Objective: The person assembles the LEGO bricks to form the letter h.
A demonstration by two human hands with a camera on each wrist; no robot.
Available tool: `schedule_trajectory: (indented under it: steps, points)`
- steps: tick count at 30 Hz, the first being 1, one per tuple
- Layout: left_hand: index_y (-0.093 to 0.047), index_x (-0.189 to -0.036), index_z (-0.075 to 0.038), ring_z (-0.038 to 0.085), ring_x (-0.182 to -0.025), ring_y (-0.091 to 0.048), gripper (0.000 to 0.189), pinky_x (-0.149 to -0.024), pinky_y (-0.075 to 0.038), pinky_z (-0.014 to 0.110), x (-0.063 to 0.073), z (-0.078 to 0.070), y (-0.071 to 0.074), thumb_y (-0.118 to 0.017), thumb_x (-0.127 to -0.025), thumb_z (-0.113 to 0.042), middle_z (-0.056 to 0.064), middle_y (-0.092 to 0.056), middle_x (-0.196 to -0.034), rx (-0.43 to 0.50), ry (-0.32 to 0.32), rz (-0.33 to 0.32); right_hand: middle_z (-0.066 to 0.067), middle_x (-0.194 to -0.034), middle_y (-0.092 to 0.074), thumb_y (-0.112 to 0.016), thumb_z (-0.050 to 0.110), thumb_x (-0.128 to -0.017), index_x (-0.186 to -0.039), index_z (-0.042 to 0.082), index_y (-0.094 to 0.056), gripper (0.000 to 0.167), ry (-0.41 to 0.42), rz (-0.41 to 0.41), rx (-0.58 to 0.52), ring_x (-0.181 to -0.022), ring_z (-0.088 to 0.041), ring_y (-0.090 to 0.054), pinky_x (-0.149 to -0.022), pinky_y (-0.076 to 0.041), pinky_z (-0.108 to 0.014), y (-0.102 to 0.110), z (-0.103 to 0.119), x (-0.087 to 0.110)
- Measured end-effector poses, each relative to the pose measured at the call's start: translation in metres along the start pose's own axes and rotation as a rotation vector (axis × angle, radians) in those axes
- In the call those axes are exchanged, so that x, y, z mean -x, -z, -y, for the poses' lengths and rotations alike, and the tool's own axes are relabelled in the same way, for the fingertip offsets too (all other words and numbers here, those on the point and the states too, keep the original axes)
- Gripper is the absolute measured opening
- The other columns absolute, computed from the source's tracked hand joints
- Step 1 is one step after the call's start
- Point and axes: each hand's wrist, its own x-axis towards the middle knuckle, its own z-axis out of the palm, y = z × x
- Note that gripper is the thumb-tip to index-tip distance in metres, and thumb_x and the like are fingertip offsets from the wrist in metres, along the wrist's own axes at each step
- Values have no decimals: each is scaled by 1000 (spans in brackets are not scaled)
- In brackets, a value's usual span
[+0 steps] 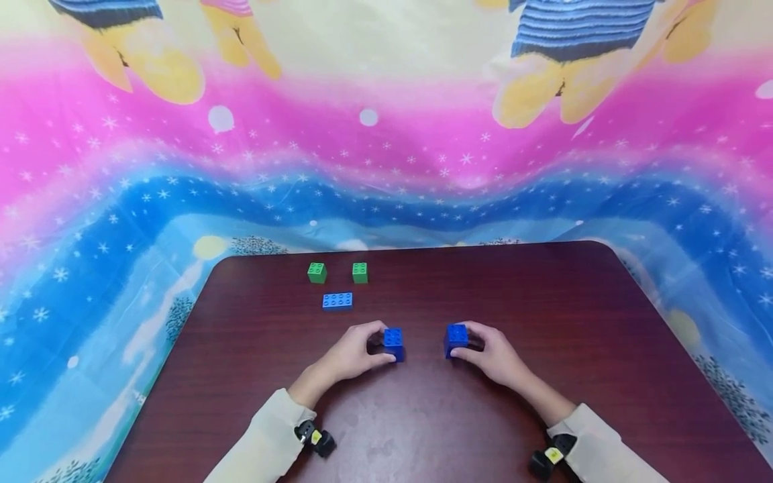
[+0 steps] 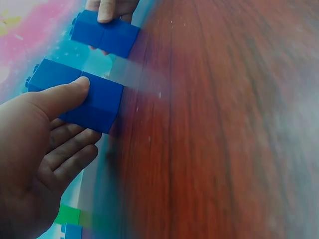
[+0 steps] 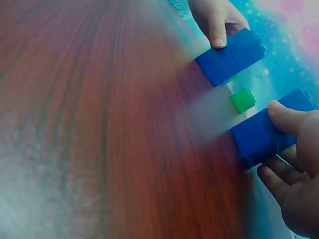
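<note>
In the head view my left hand (image 1: pixel 355 353) pinches a dark blue toy-brick stack (image 1: pixel 394 345) between thumb and fingers. Across a small gap, my right hand (image 1: pixel 496 354) grips a matching dark blue stack (image 1: pixel 455 341) the same way. A seam across each stack shows two bricks joined, studs facing up. The left wrist view has the thumb pressed near the seam of the left stack (image 2: pixel 102 102). From the right wrist, the right stack (image 3: pixel 256 137) sits between thumb and fingers, its lower end close to the tabletop.
Two green bricks (image 1: pixel 317 273) stand apart near the table's far edge. In front of them lies a lighter blue eight-stud brick (image 1: pixel 337 301). The dark wood table (image 1: pixel 543 288) meets a patterned cloth (image 1: pixel 386 161) behind and at the sides.
</note>
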Motion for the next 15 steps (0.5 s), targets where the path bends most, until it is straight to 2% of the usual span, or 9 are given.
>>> schedule_trajectory:
  steps: [4, 15]
  points:
    - [-63, -107, -14, 13, -96, -68, 29, -85, -57, 33, -4, -2, -4, -84, -87, -22, -2, -71, -101, 3, -12, 3, -11, -116, -70, -80, 12, -88, -129, 1, -64, 45, -3, 15, -19, -106, -26, -70, -90, -57, -40, -1, -1, -2]
    - [-63, -106, -14, 15, -97, -70, 31, -86, -56, 31, -18, -11, -13, -84, -87, -24, 0, -73, -101, -9, 6, -1, -15, -121, -68, -78, 12, -90, -133, 0, -61, 48, -32, 24, -32, -111, -31, -69, -92, -56, -42, -2, -2, -10]
